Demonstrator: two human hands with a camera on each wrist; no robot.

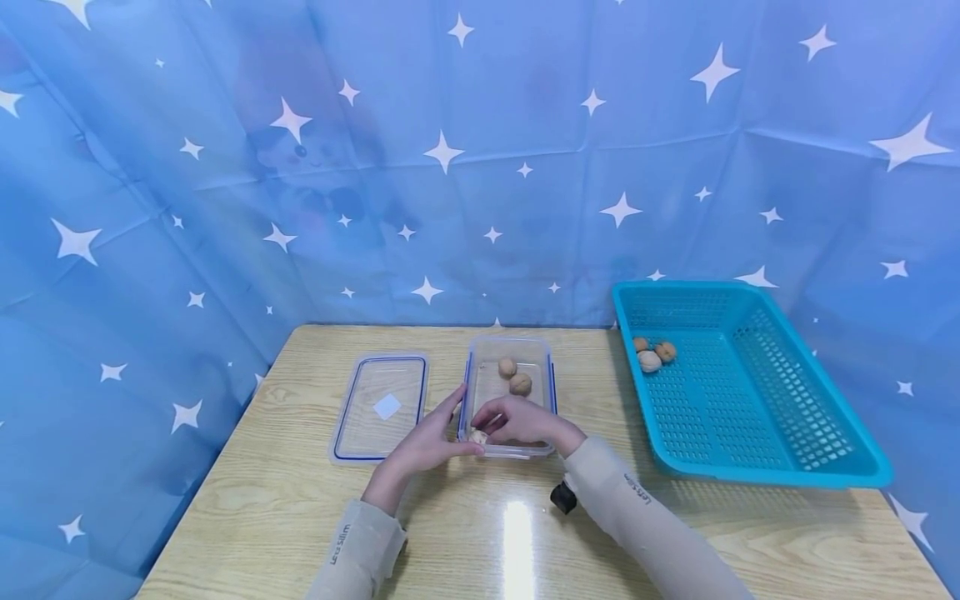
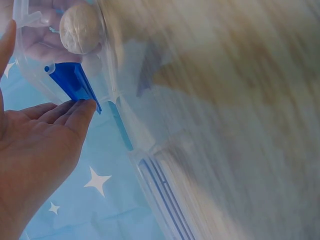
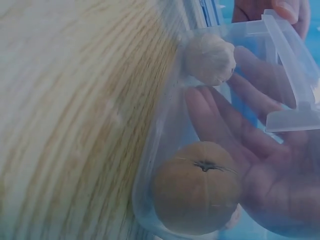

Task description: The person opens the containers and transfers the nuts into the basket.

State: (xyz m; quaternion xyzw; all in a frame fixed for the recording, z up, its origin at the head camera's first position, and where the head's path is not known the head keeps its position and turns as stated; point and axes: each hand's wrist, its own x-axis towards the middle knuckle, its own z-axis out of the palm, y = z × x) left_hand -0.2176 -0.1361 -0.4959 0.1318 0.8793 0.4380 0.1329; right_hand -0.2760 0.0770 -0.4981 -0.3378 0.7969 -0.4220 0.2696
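Note:
A clear plastic box (image 1: 487, 342) with blue side latches stands on the table. My left hand (image 1: 431, 442) lies along its left side and near corner, straight fingers touching the blue latch (image 2: 72, 82). Inside the box my right hand (image 1: 517, 419) reaches down, its fingertips right at a pale walnut (image 3: 210, 59) in the near left corner; the fingers are not wrapped round it. The same walnut (image 2: 81, 28) shows through the wall in the left wrist view. Two browner walnuts lie farther back, one at the back (image 1: 507, 367) and one mid-box (image 1: 520, 384).
A clear lid (image 1: 348, 429) with a blue seal lies left of the box. At the right a large turquoise basket (image 1: 780, 479) holds several walnuts (image 1: 649, 361) at its left end. A starry blue curtain (image 1: 480, 192) hangs behind the table.

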